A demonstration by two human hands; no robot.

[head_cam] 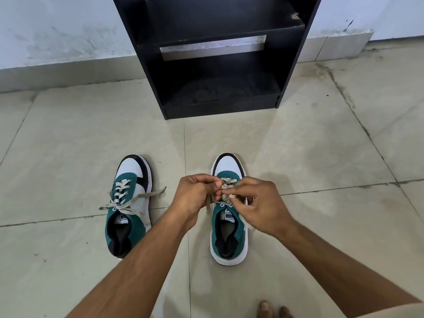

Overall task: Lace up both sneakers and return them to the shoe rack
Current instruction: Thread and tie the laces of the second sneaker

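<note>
Now, left hand and right hand both pinched shut on beige flat lace of right-side teal-and-white sneaker, left-side matching sneaker laced, black wooden shoe rack beyond.

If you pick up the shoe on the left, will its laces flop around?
Probably. The left sneaker has laces lying in loose loops with ends trailing over its sides, so they look soft and would likely dangle. The shoe itself seems to hold its shape: it stands upright on the floor with its opening uncollapsed.
</note>
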